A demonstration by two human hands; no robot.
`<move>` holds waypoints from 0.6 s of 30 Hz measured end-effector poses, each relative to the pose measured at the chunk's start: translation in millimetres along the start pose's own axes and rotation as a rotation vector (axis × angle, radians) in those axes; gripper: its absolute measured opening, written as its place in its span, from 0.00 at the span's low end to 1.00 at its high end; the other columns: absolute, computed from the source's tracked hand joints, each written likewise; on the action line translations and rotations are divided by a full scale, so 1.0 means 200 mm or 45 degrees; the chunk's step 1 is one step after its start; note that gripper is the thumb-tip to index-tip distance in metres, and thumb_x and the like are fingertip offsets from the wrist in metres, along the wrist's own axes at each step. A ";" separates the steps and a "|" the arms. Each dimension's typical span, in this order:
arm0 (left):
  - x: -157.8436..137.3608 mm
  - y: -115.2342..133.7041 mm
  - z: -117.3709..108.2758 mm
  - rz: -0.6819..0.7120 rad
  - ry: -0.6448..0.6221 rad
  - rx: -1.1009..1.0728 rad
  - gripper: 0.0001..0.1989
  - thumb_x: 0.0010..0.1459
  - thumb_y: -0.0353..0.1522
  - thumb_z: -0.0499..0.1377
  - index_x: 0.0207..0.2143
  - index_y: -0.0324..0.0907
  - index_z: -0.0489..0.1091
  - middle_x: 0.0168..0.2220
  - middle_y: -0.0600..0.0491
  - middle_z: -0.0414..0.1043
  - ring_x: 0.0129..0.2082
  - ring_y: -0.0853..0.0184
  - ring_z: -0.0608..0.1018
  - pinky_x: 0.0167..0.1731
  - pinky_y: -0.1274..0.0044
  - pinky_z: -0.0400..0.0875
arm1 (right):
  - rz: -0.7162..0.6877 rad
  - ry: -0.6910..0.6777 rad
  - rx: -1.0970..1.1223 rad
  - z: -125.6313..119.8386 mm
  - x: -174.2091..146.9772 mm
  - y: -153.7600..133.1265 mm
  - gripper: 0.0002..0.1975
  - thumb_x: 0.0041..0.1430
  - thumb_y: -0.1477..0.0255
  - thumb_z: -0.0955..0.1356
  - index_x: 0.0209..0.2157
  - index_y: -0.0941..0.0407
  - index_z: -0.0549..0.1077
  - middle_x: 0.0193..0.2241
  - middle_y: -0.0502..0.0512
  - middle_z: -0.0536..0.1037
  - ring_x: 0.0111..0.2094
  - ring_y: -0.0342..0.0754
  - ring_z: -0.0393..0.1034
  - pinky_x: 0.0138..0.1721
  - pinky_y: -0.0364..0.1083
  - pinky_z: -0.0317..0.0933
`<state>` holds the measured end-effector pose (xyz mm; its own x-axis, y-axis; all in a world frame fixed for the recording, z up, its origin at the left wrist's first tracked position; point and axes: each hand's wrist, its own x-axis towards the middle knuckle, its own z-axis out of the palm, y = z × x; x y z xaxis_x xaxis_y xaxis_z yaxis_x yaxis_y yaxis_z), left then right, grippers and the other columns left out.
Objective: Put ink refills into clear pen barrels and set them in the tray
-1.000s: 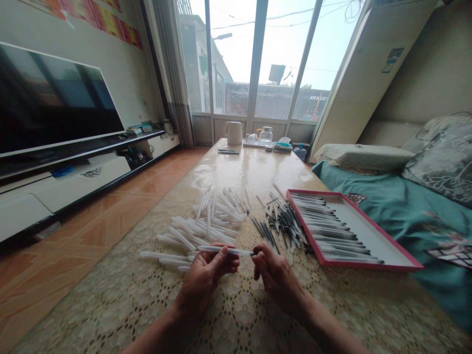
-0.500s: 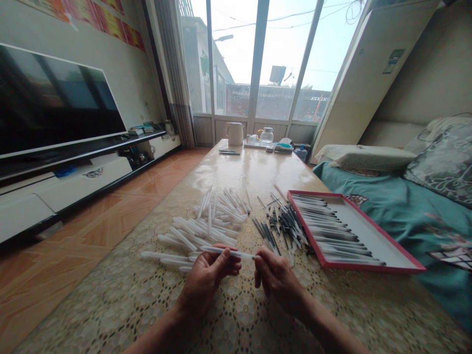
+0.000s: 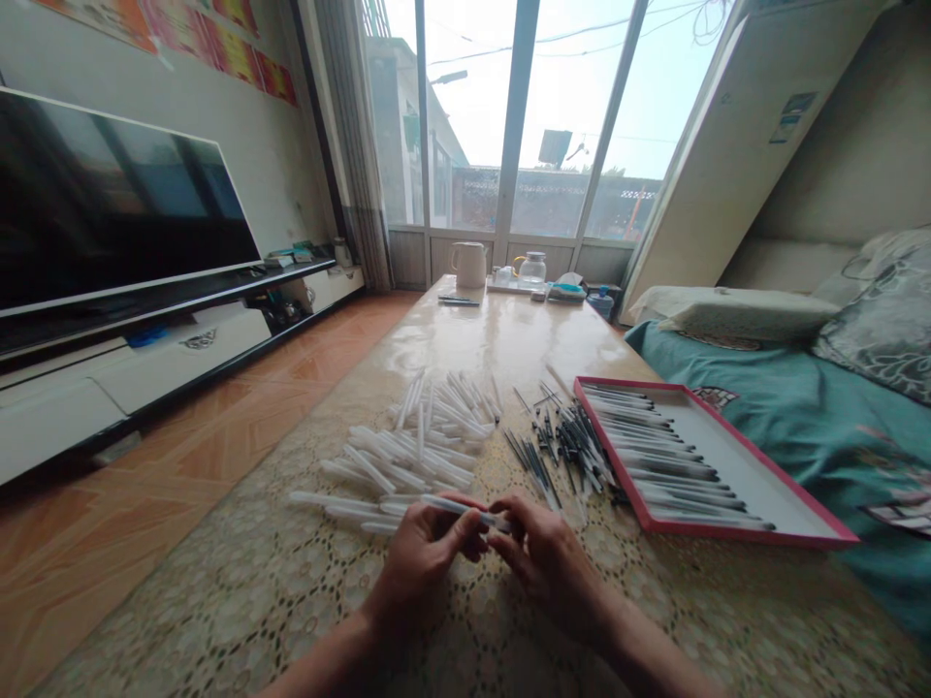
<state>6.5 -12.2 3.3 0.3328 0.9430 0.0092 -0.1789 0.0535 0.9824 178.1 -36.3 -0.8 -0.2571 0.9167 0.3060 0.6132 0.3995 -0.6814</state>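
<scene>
A whitish, see-through pen (image 3: 445,503) lies across both hands above the near part of the table. My left hand (image 3: 426,548) is closed round its middle, with the thumb on top. The fingers of my right hand (image 3: 542,548) close on its right end, and they partly hide that end. Just beyond my left hand is a loose pile of white pen barrels (image 3: 407,456). Dark refills and small black pen parts (image 3: 574,441) lie in a heap beyond my right hand.
To the right, a shallow red-rimmed box (image 3: 727,431) holds a row of pens with dark ends. At the table's far end stand a pale jug (image 3: 470,264), a glass pot (image 3: 533,268) and a tissue pack (image 3: 565,289). A sofa (image 3: 786,417) borders the table's right side.
My right hand has moved in close to my left, and its fingers now cover more of the pen's right end. The pen has tilted, its right end lower. The view has shifted slightly.
</scene>
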 end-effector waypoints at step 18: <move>0.00 0.12 -0.24 0.344 -0.081 1.314 0.04 0.43 0.29 0.62 0.25 0.43 0.71 0.27 0.54 0.69 0.31 0.64 0.70 0.31 0.76 0.62 | 0.310 0.401 -0.106 -0.08 0.01 0.12 0.14 0.64 0.64 0.57 0.31 0.56 0.67 0.21 0.50 0.69 0.22 0.45 0.64 0.25 0.41 0.54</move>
<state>-43.0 4.2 17.8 0.4522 0.8615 0.2309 0.6065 -0.4869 0.6286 203.8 -24.7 -6.9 0.1365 0.9305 0.3400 0.6897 0.1571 -0.7068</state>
